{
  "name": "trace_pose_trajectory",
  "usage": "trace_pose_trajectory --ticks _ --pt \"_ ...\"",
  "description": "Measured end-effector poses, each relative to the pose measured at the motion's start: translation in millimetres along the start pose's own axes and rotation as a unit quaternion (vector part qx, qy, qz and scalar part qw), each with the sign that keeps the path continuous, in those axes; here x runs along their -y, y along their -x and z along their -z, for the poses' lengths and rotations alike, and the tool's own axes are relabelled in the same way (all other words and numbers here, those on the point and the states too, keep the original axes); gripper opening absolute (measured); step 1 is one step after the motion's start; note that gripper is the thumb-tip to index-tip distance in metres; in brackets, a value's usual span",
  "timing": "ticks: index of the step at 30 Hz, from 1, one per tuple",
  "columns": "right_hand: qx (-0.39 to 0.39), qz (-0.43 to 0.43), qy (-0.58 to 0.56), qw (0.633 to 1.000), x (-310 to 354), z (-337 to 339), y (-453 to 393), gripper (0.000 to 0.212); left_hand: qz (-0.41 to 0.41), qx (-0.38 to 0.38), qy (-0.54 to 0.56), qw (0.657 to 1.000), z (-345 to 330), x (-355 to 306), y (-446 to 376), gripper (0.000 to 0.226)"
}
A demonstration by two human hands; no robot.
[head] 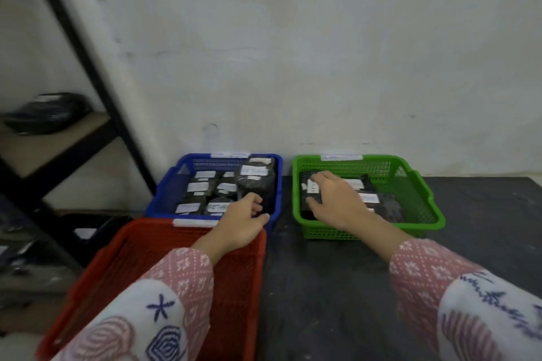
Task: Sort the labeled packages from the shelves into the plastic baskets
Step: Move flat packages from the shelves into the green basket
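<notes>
Three plastic baskets sit on a dark table: a blue basket (164, 193) at the back left holding several black packages with white labels, a green basket (422, 190) at the back right with a few black packages, and a red basket (123, 246) in front. My right hand (331, 199) is inside the green basket, fingers curled round a black labeled package (306, 182) at its left side. My left hand (240, 220) hovers over the near right corner of the blue basket with loosely curled fingers and holds nothing.
A black metal shelf frame (88, 67) stands at the left, with a black wrapped package (47, 113) on a wooden shelf board and more dark packages (85, 231) on a lower level. A white wall rises behind the baskets. The dark table top (337, 287) extends right.
</notes>
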State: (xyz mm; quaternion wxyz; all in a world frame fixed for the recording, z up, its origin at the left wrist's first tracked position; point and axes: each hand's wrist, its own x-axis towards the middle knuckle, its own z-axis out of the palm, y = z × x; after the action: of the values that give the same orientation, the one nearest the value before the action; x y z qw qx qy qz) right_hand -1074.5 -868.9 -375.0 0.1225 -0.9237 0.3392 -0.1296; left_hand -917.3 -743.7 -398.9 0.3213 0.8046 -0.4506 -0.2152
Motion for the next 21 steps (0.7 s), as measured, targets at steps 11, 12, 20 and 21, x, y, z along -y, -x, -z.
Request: trace_pose_trajectory --ticks 11,12,20,21 --pt "-0.012 0.149 0.012 0.989 216.1 -5.6 37.6 0.041 -0.068 -0.082 -0.184 0.977 187.9 75.6 166.5 0.048" --pt "-0.006 0.157 0.013 0.988 234.0 -9.9 42.8 0.042 -0.060 -0.090 -0.188 0.976 199.9 85.4 181.8 0.050" --pt "0.031 0.223 0.012 0.974 355.2 -48.4 72.5 0.050 0.002 -0.137 -0.163 0.977 264.0 171.2 278.4 0.051" --pt "0.031 0.230 0.009 0.973 367.5 -52.4 72.7 0.051 0.009 -0.140 -0.163 0.977 269.9 182.6 286.7 0.051"
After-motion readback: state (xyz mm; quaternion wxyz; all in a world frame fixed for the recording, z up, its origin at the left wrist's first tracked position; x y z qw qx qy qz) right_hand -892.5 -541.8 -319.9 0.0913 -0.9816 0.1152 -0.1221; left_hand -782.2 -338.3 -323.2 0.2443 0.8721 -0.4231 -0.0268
